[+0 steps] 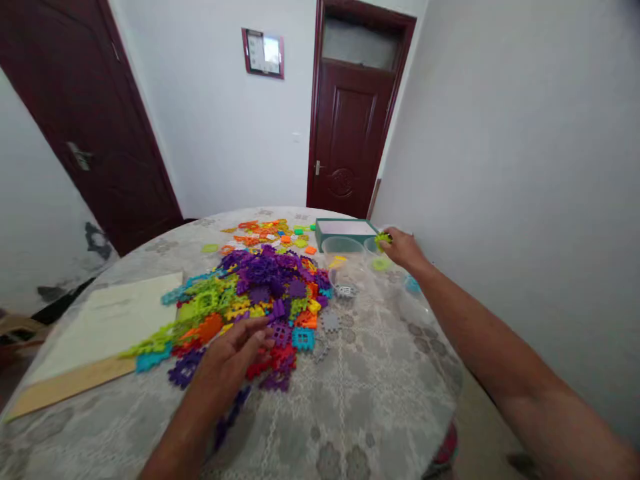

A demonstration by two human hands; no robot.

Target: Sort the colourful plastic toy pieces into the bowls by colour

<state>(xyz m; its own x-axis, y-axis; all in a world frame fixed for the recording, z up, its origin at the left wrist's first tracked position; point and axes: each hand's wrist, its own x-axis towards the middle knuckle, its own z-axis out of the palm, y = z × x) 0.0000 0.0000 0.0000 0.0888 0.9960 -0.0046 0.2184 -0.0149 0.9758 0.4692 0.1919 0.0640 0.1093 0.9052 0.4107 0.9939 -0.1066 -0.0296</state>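
Pile of mixed pieces (267, 270) lies on counter (380, 400) | apparently early, few pieces in clear tubs (356, 270), right | right hand (403, 248) pinches green piece (383, 238) at small tub (370, 251) | left hand (235, 350) loosely spread at pile's near side

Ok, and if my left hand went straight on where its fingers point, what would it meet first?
Your left hand would probably meet the purple grid piece first; they may already touch, as depth is unclear.

The blocks (270, 273) look plastic, the tubs (359, 259) smooth plastic, the doors (355, 127) glossy
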